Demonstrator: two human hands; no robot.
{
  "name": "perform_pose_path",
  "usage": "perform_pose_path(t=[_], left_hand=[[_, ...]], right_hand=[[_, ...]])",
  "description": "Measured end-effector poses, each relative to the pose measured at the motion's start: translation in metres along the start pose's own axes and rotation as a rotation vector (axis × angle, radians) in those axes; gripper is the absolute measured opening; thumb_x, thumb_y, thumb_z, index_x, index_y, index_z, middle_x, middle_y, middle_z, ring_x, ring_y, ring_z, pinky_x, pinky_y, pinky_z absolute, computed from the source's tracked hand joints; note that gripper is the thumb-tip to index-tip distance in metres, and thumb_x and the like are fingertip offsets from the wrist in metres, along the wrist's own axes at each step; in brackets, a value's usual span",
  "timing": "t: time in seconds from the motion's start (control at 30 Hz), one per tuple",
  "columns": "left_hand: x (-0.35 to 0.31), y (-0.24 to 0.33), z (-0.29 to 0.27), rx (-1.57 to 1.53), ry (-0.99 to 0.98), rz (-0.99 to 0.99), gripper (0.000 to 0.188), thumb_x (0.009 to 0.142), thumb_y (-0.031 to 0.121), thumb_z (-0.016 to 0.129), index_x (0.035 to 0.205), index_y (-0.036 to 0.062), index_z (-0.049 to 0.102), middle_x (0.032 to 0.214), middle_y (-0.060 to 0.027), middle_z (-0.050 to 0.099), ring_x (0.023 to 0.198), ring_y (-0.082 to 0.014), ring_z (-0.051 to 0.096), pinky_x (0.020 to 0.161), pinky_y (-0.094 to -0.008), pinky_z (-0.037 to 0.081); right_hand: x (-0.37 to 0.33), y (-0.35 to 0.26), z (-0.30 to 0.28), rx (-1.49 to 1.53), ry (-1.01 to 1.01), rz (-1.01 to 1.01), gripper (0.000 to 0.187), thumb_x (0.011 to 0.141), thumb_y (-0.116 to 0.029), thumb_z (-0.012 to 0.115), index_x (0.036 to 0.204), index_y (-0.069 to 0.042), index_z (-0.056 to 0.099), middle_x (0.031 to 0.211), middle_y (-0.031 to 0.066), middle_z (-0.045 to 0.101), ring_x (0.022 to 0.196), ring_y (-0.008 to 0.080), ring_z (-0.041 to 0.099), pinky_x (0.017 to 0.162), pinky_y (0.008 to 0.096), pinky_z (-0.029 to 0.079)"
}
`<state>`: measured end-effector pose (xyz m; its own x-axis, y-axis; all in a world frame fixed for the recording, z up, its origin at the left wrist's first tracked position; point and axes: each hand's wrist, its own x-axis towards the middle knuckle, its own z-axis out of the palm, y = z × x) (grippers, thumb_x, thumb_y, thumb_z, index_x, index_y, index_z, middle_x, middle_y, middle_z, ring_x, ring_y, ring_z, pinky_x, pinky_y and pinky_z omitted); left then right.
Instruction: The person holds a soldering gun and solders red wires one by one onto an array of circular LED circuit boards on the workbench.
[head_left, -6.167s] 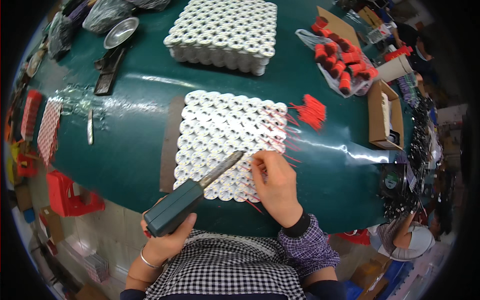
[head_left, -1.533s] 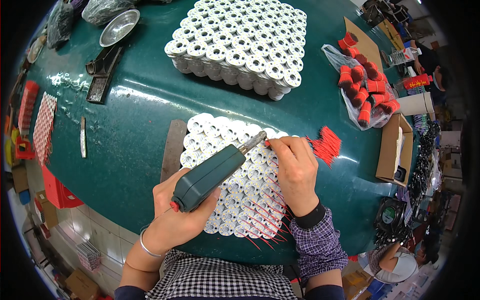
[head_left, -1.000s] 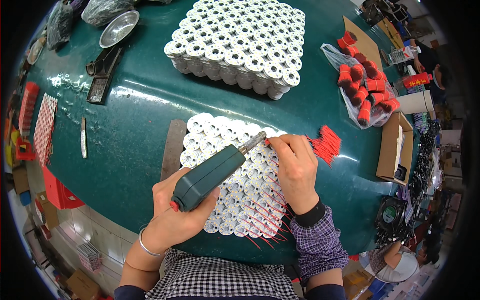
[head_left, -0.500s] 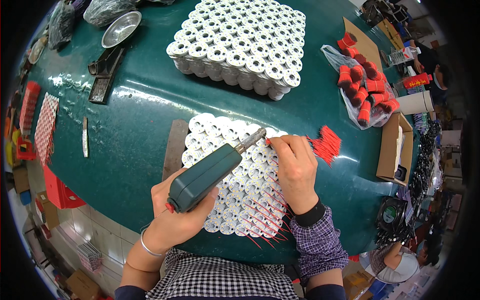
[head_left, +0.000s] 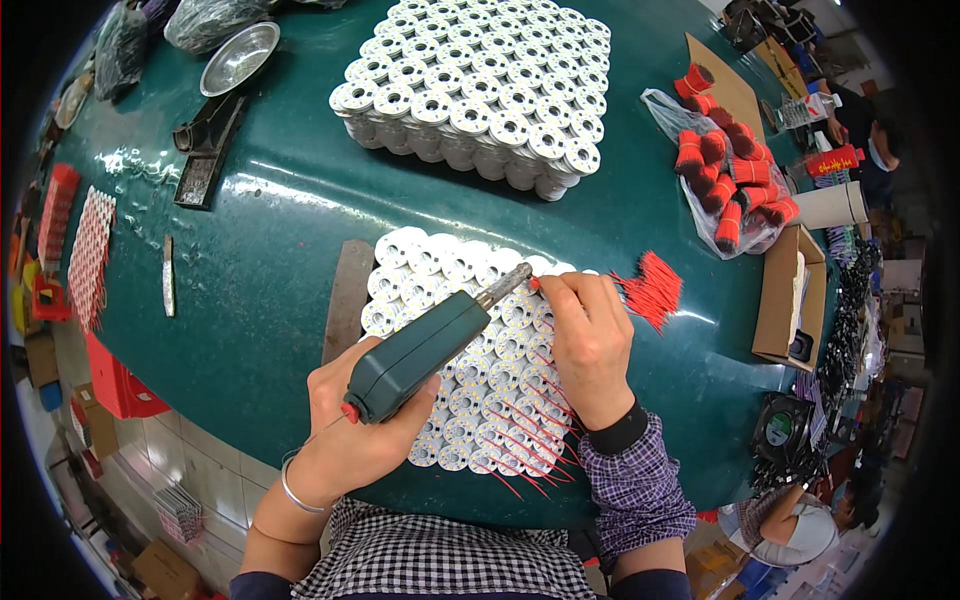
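My left hand [head_left: 365, 425] is wrapped round a dark green soldering gun [head_left: 420, 350], its metal tip pointing up and to the right. Under it lies a panel of round white LED boards [head_left: 465, 400], packed in rows, each with a centre hole. My right hand [head_left: 592, 345] is pinched over the panel's far right part, on a short red wire [head_left: 536, 284] whose end shows close by the tip. Whether tip and wire touch I cannot tell. Several red wires [head_left: 530, 435] stick out from boards along the near right side.
Loose red wires [head_left: 653, 290] lie right of the panel. Farther back stands a big stack of LED boards [head_left: 470, 100]. Bundled red wires [head_left: 735, 180] fill a plastic bag near a cardboard box [head_left: 790, 300]. At left are a metal bowl [head_left: 240, 58], a black holder [head_left: 207, 160] and a blade [head_left: 169, 275].
The soldering gun and my left hand have shifted slightly to the right, and the tip sits a little lower. My right hand has barely moved, still pinching the wire.
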<state>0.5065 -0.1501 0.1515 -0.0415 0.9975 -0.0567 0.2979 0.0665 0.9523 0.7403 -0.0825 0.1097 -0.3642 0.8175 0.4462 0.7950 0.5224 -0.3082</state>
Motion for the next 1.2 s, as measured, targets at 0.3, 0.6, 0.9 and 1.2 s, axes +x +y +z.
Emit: perform_pose_path(t=[0.3,0.6,0.9,1.2], left_hand=[[-0.011,0.012,-0.009,-0.127,0.074,-0.034,0.02,0.08,0.003,0.081,0.098,-0.0022,0.072,0.085,-0.0057,0.071,0.07,-0.0098,0.064,0.062,-0.0251,0.051],[-0.017,0.009,-0.017,-0.269,0.127,-0.253,0.027,0.079,0.003,0.083,0.104,-0.0021,0.072,0.092,-0.0051,0.074,0.078,-0.0078,0.066,0.067,-0.0245,0.053],[-0.014,0.0,-0.014,-0.087,0.03,-0.06,0.022,0.081,0.003,0.079,0.101,-0.0027,0.072,0.086,-0.0072,0.072,0.072,-0.0094,0.065,0.064,-0.0265,0.052],[-0.011,-0.006,-0.008,-0.08,0.024,0.0,0.021,0.079,0.002,0.078,0.098,-0.0035,0.071,0.088,-0.01,0.07,0.07,-0.0148,0.065,0.063,-0.0276,0.051]], right_hand=[[0.001,-0.002,0.0,-0.006,0.005,0.0,0.031,0.075,0.004,0.069,0.106,0.001,0.067,0.095,0.0099,0.062,0.083,0.0261,0.06,0.069,0.0375,0.051],[0.003,-0.006,-0.003,-0.002,0.07,-0.054,0.031,0.073,0.003,0.07,0.104,0.001,0.068,0.093,0.0098,0.062,0.081,0.025,0.059,0.066,0.0361,0.049],[-0.001,-0.003,0.006,0.09,0.055,-0.06,0.034,0.07,0.005,0.07,0.104,0.003,0.069,0.092,0.0102,0.063,0.079,0.0245,0.06,0.064,0.0353,0.05],[-0.001,-0.002,0.007,0.097,0.048,-0.061,0.033,0.07,0.005,0.069,0.103,0.003,0.069,0.092,0.0106,0.063,0.079,0.0251,0.061,0.065,0.0356,0.051]])
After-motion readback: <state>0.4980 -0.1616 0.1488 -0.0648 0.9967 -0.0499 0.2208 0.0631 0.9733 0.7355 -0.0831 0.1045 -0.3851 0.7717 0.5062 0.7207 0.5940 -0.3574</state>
